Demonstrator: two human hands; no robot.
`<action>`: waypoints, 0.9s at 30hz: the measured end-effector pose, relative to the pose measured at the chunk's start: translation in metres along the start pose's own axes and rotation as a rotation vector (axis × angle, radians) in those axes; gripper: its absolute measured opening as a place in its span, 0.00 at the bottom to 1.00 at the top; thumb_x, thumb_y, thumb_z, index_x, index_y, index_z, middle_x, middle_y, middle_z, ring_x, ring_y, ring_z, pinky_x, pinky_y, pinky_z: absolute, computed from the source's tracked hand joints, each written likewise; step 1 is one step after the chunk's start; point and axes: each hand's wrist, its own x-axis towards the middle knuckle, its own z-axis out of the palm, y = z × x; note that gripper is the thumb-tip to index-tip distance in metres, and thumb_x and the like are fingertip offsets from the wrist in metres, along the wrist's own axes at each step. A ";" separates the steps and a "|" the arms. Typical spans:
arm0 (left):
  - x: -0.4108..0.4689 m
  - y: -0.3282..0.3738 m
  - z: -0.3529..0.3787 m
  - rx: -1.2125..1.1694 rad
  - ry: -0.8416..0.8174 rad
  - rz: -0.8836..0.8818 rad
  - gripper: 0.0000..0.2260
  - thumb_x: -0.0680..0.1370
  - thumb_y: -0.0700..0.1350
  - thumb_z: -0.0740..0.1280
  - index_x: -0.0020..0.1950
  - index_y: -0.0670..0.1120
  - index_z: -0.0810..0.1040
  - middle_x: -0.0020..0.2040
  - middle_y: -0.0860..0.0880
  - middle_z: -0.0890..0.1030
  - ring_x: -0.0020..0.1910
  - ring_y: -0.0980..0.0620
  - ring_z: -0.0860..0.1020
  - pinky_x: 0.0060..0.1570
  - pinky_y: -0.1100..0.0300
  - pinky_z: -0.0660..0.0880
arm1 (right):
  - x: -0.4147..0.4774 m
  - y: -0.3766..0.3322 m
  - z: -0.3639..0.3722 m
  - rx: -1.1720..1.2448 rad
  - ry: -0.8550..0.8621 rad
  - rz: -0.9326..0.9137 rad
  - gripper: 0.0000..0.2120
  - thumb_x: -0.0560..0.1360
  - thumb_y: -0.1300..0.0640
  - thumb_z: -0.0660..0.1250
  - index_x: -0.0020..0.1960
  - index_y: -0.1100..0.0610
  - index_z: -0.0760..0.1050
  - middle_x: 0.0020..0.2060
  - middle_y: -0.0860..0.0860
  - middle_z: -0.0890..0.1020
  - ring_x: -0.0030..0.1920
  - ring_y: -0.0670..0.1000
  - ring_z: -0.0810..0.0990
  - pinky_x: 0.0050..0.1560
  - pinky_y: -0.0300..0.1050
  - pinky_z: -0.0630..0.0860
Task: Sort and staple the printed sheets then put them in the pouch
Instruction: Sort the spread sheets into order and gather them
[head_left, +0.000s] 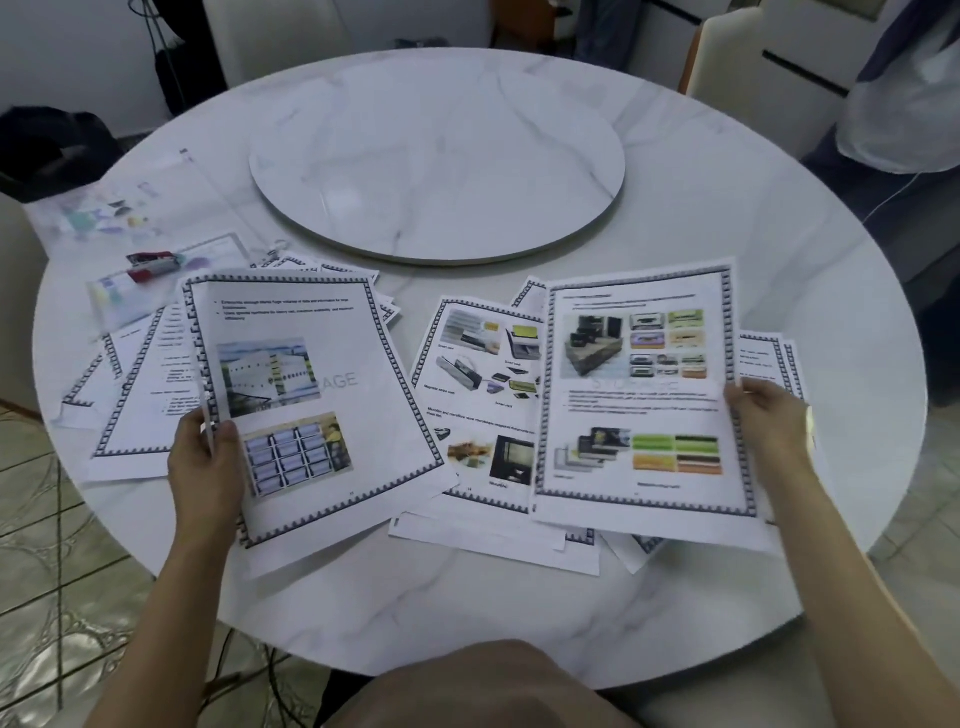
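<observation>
My left hand (205, 462) grips the left edge of a printed sheet (322, 415) with a building photo, lifted over the table. My right hand (763, 410) pinches the right edge of another printed sheet (639, 405) showing coloured cards and boxes. Several more bordered sheets lie spread beneath: a loose pile (140, 384) at the left, one with device pictures (478, 384) in the middle, and others (769, 358) at the right. A red stapler (150, 266) lies on a clear pouch (124, 296) at the far left. A second clear pouch (104, 208) lies behind it.
The round white marble table (727, 234) carries a raised turntable (436, 156) in its centre. Chairs stand around it, one at the back right (737, 67) and one with dark clothing at the left (47, 150). Tiled floor (62, 571) shows at the lower left.
</observation>
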 end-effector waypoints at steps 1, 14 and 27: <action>0.001 0.000 0.001 -0.002 0.000 -0.002 0.11 0.81 0.40 0.56 0.57 0.35 0.69 0.39 0.44 0.67 0.37 0.49 0.64 0.37 0.59 0.61 | 0.008 0.003 -0.011 -0.018 0.030 0.014 0.14 0.76 0.61 0.64 0.59 0.67 0.74 0.51 0.60 0.80 0.36 0.42 0.80 0.42 0.28 0.75; 0.009 0.002 -0.005 -0.010 0.078 -0.008 0.13 0.81 0.40 0.55 0.63 0.37 0.69 0.59 0.34 0.75 0.50 0.50 0.69 0.51 0.57 0.65 | 0.032 0.045 -0.062 -0.349 0.142 0.125 0.20 0.73 0.55 0.62 0.60 0.65 0.75 0.56 0.67 0.79 0.59 0.65 0.76 0.64 0.53 0.67; 0.009 -0.005 -0.008 -0.011 0.074 -0.025 0.13 0.81 0.42 0.55 0.64 0.39 0.69 0.58 0.37 0.75 0.53 0.45 0.73 0.53 0.52 0.69 | 0.008 0.021 0.009 -0.428 0.020 -0.296 0.11 0.75 0.64 0.64 0.56 0.63 0.76 0.56 0.63 0.75 0.54 0.62 0.75 0.62 0.61 0.68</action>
